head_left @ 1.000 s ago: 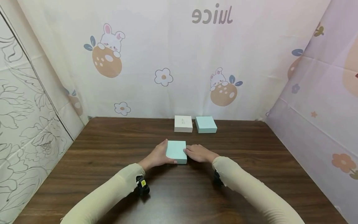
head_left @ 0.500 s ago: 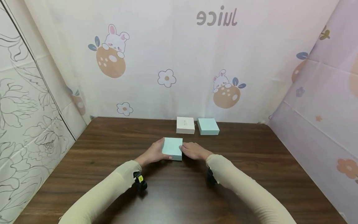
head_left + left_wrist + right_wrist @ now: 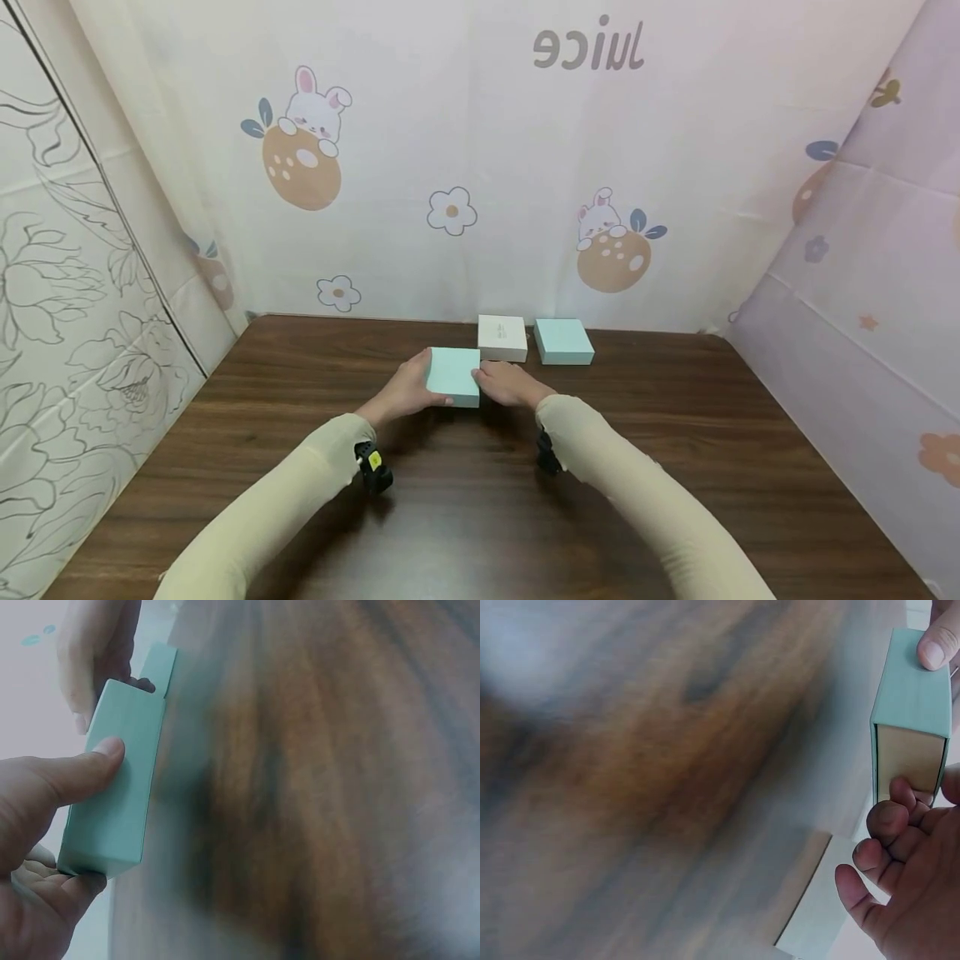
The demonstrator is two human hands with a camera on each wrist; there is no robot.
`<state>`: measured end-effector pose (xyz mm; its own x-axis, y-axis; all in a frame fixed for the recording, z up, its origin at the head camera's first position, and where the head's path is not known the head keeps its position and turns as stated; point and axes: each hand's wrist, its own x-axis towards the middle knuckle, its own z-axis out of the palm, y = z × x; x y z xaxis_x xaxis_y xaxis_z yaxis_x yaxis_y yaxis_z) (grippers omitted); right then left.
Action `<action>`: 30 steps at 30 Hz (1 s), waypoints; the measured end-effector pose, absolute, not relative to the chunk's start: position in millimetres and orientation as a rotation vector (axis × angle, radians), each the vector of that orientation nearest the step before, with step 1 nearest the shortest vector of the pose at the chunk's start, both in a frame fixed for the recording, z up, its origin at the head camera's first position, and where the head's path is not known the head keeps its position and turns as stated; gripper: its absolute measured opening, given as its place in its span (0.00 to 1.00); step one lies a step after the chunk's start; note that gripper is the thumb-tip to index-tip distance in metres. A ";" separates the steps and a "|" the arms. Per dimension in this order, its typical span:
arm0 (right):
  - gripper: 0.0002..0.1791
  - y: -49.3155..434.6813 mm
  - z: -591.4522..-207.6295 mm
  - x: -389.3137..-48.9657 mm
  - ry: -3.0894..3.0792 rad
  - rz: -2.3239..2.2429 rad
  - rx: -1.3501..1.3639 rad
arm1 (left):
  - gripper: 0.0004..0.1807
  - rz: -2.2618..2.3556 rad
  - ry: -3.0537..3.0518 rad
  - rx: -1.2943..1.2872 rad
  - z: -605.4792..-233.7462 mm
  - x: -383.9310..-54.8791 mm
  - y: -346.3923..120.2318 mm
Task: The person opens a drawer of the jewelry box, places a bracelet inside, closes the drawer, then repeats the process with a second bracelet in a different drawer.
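A mint-green square box [image 3: 453,372] is between both hands towards the back of the table. My left hand [image 3: 405,388] grips its left end, the thumb lying across the near side and the other fingers around the far corner. At the right end is my right hand [image 3: 512,383], its thumb by the top edge and its curled fingers against the cream side face [image 3: 907,754], which shows between mint edges in the right wrist view. The box looks held above the wood; whether it touches the table is hard to tell.
A white box [image 3: 502,337] with small print stands at the table's back edge, just behind my right hand. Right of it sits another mint box [image 3: 564,342]. A patterned curtain [image 3: 480,150] hangs behind the brown wooden table [image 3: 675,433].
Both hands have moved the mint box away from me and somewhat left, nearer the white box. The grip looks the same. The head view has shifted slightly.
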<state>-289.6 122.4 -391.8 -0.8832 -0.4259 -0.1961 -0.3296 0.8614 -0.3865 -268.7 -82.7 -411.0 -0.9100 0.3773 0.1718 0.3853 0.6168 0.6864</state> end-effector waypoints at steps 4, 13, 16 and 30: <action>0.22 116.4 -386.6 -298.0 2.747 -0.523 -0.569 | 0.48 -1.196 -2.794 -0.669 -408.2 -279.4 -86.8; 0.25 106.3 -379.6 -316.6 2.767 -0.577 -0.539 | 0.48 -1.262 -2.808 -0.588 -402.2 -300.3 -90.3; 0.24 103.6 -377.6 -321.2 2.791 -0.567 -0.528 | 0.48 -1.292 -2.809 -0.559 -401.0 -307.6 -90.5; 0.22 87.0 -378.8 -350.4 2.923 -0.442 -0.515 | 0.43 -1.379 -2.800 -0.465 -405.4 -342.8 -95.0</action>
<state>-350.4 87.0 -378.8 -0.9315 -0.3532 -0.0866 -0.3118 0.8982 -0.3098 -342.8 -95.0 -405.4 -0.9564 0.2678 0.1165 0.2556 0.5745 0.7775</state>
